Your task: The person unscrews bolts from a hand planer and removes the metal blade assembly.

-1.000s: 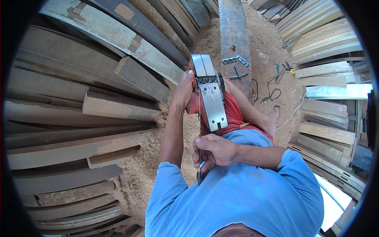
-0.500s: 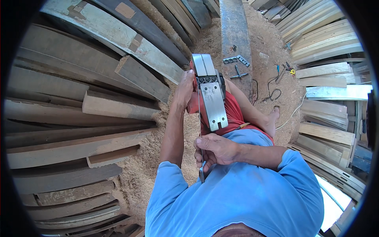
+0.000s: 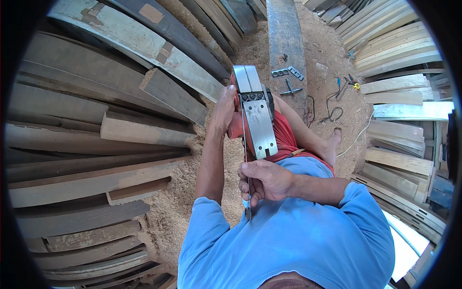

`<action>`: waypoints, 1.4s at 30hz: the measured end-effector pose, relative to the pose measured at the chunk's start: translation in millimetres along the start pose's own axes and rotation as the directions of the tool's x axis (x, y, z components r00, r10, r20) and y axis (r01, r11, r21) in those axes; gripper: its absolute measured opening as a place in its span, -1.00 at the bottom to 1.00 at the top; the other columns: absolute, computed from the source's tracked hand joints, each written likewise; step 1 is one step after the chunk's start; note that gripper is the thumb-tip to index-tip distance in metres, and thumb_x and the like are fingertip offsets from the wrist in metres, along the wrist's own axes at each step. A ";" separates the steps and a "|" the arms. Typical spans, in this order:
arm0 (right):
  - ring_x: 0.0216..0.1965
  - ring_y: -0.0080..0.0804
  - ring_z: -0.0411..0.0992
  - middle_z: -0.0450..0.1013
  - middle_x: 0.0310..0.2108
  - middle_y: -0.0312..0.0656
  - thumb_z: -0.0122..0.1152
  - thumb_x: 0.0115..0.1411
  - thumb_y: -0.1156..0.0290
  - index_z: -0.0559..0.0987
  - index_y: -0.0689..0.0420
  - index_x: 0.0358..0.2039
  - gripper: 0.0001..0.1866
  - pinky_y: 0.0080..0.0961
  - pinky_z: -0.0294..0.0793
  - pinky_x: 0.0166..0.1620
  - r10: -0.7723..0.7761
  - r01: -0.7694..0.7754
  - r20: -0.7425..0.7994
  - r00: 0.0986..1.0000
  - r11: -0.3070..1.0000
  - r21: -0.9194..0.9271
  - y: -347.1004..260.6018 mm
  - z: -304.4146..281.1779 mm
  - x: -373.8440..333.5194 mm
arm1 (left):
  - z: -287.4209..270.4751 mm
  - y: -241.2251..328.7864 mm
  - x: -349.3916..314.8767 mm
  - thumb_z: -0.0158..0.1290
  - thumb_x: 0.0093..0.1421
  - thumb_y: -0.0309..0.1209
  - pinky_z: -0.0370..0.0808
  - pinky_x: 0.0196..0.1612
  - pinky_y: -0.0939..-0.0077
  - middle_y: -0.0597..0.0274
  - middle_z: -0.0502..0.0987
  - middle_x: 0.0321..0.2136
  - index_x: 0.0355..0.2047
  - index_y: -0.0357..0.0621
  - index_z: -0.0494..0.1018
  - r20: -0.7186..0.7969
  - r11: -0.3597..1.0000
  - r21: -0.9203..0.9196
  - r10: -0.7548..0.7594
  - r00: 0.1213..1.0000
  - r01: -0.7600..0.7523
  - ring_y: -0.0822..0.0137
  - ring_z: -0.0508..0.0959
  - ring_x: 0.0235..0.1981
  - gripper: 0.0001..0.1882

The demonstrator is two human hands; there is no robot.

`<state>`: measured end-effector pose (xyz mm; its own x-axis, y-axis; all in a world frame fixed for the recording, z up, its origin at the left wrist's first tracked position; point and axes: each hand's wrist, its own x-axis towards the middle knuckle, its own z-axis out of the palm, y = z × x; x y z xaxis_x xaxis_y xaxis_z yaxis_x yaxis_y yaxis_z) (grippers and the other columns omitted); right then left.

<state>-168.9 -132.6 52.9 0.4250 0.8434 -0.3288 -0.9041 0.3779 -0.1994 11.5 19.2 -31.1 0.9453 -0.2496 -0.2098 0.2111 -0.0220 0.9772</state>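
Note:
An electric hand planer (image 3: 260,129) with a red body is turned sole up in front of me, its two silver sole plates showing. My left hand (image 3: 224,110) is closed around its left side; some of the fingers are hidden behind the body. Along the left edge of the sole lies a thin metal straightedge (image 3: 244,129), seen nearly edge-on. My right hand (image 3: 267,179) pinches it between thumb and fingers below the planer, close to my shirt. The strip's lower end, beside the shirt, looks wider and darker.
Ahead, a long worn plank (image 3: 287,41) bears small metal parts (image 3: 288,72) and a cross-shaped tool (image 3: 290,88). Yellow-handled scissors (image 3: 356,86) and a black cord (image 3: 330,108) lie on the sawdust-covered floor (image 3: 171,214). Timber boards (image 3: 62,108) are stacked on both sides.
My right hand has shifted slightly toward the planer and to the right, and the straightedge's lower end has moved with it. The left hand and planer have barely moved.

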 end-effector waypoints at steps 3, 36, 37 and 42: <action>-0.23 -0.33 0.63 0.50 -0.34 -0.23 -0.03 0.56 -0.02 0.39 0.09 -0.18 -0.61 -0.36 0.79 -0.31 0.004 -0.004 -0.002 1.000 1.000 0.000 0.2 -0.3 0.4 | 1.6 4.8 -1.2 -0.35 0.61 -0.13 0.39 -0.41 0.49 0.39 0.45 -0.51 -0.30 -0.12 0.50 -0.002 1.000 0.000 0.007 1.000 -0.007 0.50 0.38 -0.51 -0.49; -0.56 -0.54 0.51 0.56 -0.54 -0.22 -0.06 0.58 0.09 0.50 0.19 -0.11 -0.61 -0.53 0.47 -0.49 -0.894 0.075 -0.241 0.379 0.289 -0.954 -124.7 -50.2 -80.2 | -13.6 -2.4 -5.1 0.19 0.35 -0.40 0.53 0.14 0.33 -0.01 0.54 0.10 0.36 -0.42 0.24 -0.030 0.961 0.252 -0.111 0.993 0.115 0.24 0.56 0.09 -0.34; -0.54 -0.48 0.53 0.56 -0.54 -0.20 -0.05 0.58 0.10 0.50 0.21 -0.08 -0.61 -0.48 0.50 -0.45 -0.885 0.008 -0.259 0.387 0.283 -0.959 -124.1 -46.9 -83.6 | -14.3 -2.0 -6.2 0.19 0.35 -0.41 0.53 0.14 0.33 -0.02 0.54 0.11 0.36 -0.41 0.24 -0.033 0.961 0.247 -0.117 0.993 0.121 0.24 0.56 0.09 -0.35; -0.39 -0.14 0.62 0.62 -0.45 -0.08 -0.02 0.54 0.17 0.50 0.24 0.04 -0.63 -0.23 0.57 -0.21 -0.894 -0.310 -0.241 0.377 0.123 -0.943 -117.3 -57.0 -97.4 | -11.1 4.4 -10.8 0.16 0.34 -0.45 0.52 0.16 0.32 -0.03 0.53 0.10 0.36 -0.42 0.23 -0.032 0.968 0.227 -0.107 0.994 0.111 0.23 0.56 0.09 -0.36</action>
<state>-101.7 -280.8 55.7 0.9794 -0.1119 -0.1680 -0.2017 -0.5752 -0.7928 5.0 32.6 -24.9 0.9249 -0.2143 -0.3140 0.2533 -0.2685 0.9294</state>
